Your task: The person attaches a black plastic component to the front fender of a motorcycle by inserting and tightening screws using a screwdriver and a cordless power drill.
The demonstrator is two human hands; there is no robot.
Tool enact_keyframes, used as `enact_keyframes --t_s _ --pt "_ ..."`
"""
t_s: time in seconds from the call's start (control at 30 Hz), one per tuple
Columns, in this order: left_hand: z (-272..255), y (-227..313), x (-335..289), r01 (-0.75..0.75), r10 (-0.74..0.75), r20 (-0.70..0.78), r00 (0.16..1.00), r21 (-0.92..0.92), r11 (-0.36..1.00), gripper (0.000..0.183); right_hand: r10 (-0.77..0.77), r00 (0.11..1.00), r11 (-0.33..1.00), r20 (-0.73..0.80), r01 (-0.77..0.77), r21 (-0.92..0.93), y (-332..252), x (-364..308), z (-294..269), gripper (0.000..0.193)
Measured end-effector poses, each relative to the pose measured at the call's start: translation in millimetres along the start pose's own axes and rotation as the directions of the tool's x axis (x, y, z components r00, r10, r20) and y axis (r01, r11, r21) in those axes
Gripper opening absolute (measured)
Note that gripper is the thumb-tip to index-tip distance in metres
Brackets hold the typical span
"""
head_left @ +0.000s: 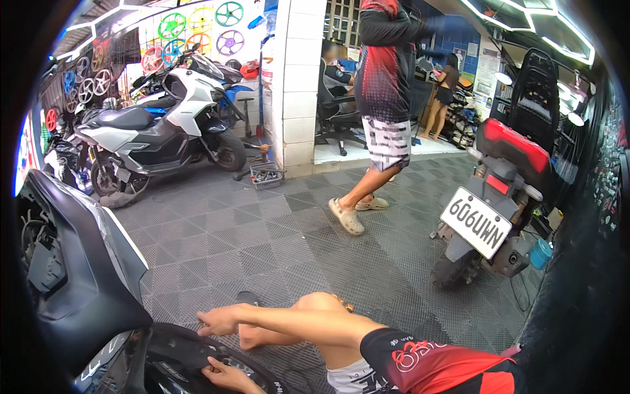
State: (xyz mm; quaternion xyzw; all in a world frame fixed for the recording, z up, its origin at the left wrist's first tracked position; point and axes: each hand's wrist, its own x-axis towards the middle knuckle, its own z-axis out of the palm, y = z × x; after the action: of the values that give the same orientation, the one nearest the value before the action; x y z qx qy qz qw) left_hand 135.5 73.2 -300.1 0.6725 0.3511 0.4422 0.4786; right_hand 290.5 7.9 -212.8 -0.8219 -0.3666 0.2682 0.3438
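Observation:
At the lower left, my right hand [220, 322] reaches across with its fingers apart, just above a glossy black fender-like panel [167, 358] of a dark scooter [92, 262]. Nothing shows in its fingers. Below it, my left hand [228, 377] rests at the panel's near side, thumb and fingers apart; part of this hand is cut off by the lower edge. My bent leg [321, 303] and bare foot [249, 338] lie behind my right forearm. A dark slipper [248, 299] sits on the floor past the foot.
A person [387, 85] in clogs walks ahead on the dark tiled floor [295, 243]. A red-and-black motorcycle [512, 157] stands at right, a white scooter [164, 125] at far left. A small parts tray [266, 178] lies by the white pillar [299, 98].

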Motion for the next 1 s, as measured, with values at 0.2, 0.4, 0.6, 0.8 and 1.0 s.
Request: enact_keyframes --t_s 0.2,0.4,0.6,0.8,1.0 --pt "14 -11 -2 0.025 -0.026 -0.028 0.999 -0.048 0.999 0.039 -0.37 0.914 0.918 0.167 0.388 -0.09 18 13 -24 0.029" --pt "2 5 15 0.064 -0.065 -0.041 0.997 -0.027 0.998 0.032 0.074 0.991 0.993 0.108 -0.083 0.084 -48 12 -29 0.044" --pt "-2 40 1 0.238 -0.238 0.026 0.971 -0.184 0.954 0.024 -0.079 0.979 0.922 0.19 -0.001 0.388 -39 -29 -41 0.02" --pt "-26 46 -4 0.242 -0.243 0.017 0.97 -0.165 0.956 0.022 -0.058 0.996 0.881 0.065 0.021 0.472 -34 -32 -18 0.029" --pt "-8 50 -2 0.23 -0.234 0.019 0.972 -0.272 0.934 0.019 0.182 0.983 0.931 0.014 -0.177 0.318 -16 -24 -17 0.057"
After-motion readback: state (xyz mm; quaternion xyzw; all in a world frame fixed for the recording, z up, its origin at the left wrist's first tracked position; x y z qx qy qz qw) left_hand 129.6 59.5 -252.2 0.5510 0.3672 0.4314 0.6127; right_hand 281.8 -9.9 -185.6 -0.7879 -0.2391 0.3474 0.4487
